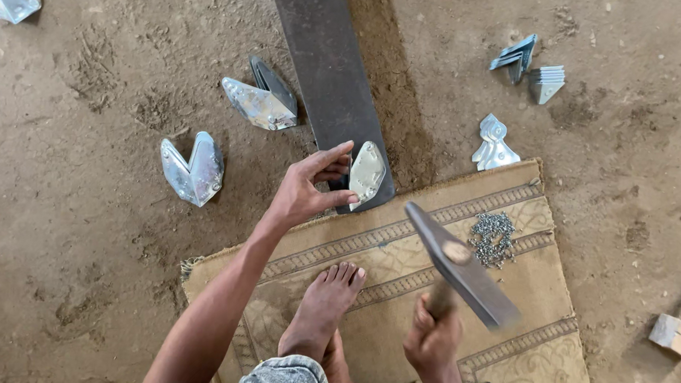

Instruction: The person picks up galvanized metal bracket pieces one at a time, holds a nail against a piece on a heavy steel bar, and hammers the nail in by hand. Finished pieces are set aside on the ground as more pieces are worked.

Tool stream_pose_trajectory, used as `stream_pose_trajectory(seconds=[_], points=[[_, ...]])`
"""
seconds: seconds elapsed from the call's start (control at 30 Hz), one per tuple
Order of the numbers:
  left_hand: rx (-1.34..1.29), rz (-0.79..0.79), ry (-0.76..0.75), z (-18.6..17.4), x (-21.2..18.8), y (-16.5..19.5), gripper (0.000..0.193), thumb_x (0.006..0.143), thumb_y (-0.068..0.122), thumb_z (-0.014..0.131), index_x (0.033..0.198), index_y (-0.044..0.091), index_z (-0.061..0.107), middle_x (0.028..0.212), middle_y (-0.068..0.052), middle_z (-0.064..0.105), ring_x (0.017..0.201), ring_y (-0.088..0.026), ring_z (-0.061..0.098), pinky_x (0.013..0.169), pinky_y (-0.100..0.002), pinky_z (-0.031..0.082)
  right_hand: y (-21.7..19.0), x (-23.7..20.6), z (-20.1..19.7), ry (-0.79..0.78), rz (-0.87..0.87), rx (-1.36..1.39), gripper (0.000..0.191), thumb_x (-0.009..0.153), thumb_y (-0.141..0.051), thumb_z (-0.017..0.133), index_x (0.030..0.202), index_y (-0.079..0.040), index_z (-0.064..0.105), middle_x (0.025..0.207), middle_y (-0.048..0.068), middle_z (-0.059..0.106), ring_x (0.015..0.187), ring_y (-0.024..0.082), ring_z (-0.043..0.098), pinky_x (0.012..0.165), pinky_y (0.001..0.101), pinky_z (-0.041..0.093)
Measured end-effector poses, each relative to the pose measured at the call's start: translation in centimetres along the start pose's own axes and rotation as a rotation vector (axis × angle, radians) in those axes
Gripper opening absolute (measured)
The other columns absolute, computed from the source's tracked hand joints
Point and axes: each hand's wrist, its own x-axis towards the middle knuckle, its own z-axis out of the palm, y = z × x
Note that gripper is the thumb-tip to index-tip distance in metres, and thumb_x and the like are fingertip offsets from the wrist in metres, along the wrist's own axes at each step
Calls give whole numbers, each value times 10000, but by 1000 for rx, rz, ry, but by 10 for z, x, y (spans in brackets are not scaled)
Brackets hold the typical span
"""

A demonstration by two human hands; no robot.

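Pinching a small shiny metal plate between thumb and fingertips, my left hand steadies it on the near end of a dark flat metal bar that lies on the dirt floor. My right hand has its fingers wrapped tight round the handle of a hammer, raised and blurred above a patterned mat. A heap of small nails sits on the mat; folded metal brackets lie well apart to the left.
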Motion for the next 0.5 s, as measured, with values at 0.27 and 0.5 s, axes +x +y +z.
stream_pose_trajectory(seconds=[0.27, 0.5], points=[[25, 17, 4, 1, 1, 1, 854, 743, 248, 928, 1501, 143, 551, 1311, -94, 690, 1155, -184, 689, 1051, -361, 588, 20, -12, -3, 15, -68, -284, 310, 1015, -320, 485, 979, -25, 571, 595, 118, 585, 505, 248, 604, 483, 415, 457], [86, 35, -12, 3, 1, 8, 853, 726, 261, 927, 1488, 153, 559, 1297, -100, 685, 1149, -199, 695, 1037, -368, 594, 33, -2, 11, -308, 236, -481, 265, 1050, -335, 477, 1039, -96, 590, 551, 55, 537, 454, 219, 505, 437, 407, 433]])
